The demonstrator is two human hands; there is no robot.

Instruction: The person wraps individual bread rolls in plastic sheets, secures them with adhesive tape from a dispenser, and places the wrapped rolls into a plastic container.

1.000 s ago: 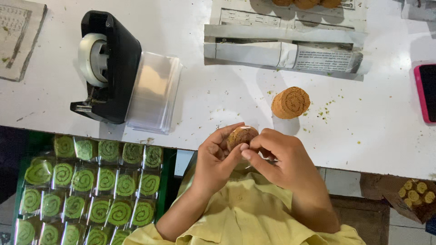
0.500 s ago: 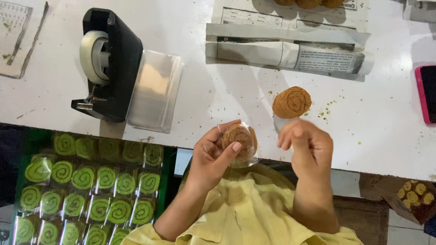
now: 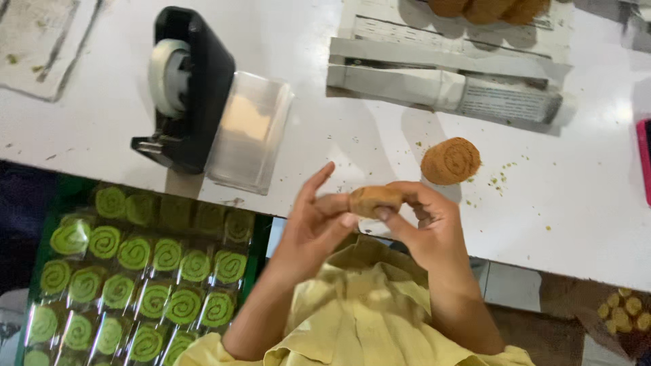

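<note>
A round brown spiral cookie [image 3: 373, 200], seen edge-on, is held between both my hands above the table's front edge. My left hand [image 3: 313, 230] grips its left side with thumb and fingers, the index finger raised. My right hand [image 3: 427, 227] pinches its right side. A second brown spiral cookie [image 3: 450, 160] lies flat on the white table [image 3: 576, 203] just beyond my right hand, with crumbs around it.
A black tape dispenser [image 3: 186, 88] and a clear plastic stack [image 3: 247, 132] stand at the left. Folded newspaper [image 3: 447, 81] lies at the back with more cookies on it. A green crate of wrapped green spiral cookies [image 3: 135, 271] sits below the table. A pink phone edge [image 3: 644, 159] shows at right.
My right hand, apart from the cookie half a second ago, has come back and now pinches it. The cookie has turned from face-up to edge-on.
</note>
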